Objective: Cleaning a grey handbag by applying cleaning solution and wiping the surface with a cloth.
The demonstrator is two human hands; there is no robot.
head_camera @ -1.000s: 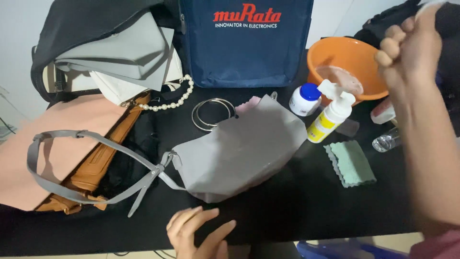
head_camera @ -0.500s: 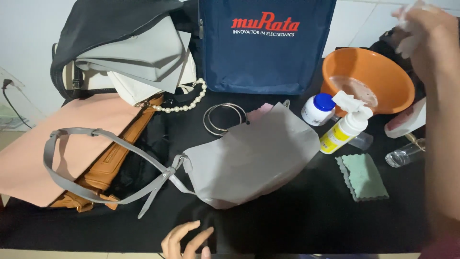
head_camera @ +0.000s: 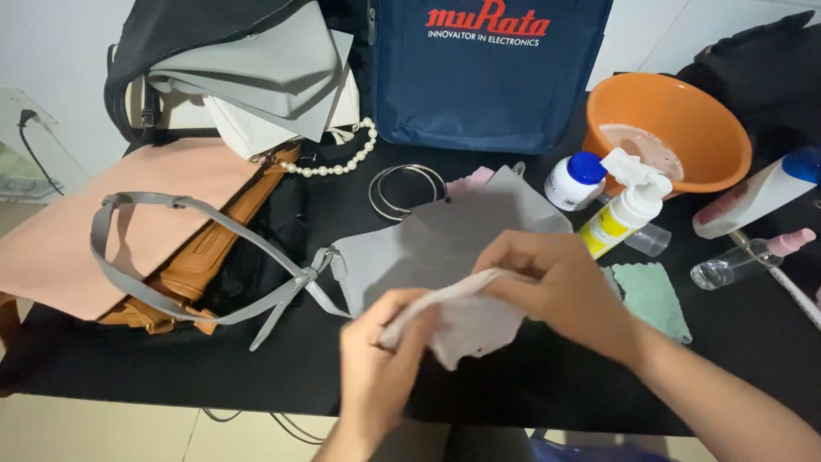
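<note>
Both hands hold a thin pale pink cloth just above a flat grey bag on the black table. My left hand grips the cloth's left end. My right hand pinches its upper edge from the right. The grey bag's long strap runs left over a tan leather bag and a pink flat bag.
An orange basin, a white jar with a blue lid, a white spray bottle, a green cloth and a clear small bottle stand right. A navy bag, pearl strand and metal rings lie behind.
My right hand came down from the upper right with the pale cloth. My left hand rose from the table's front edge and took hold of the cloth over the grey bag.
</note>
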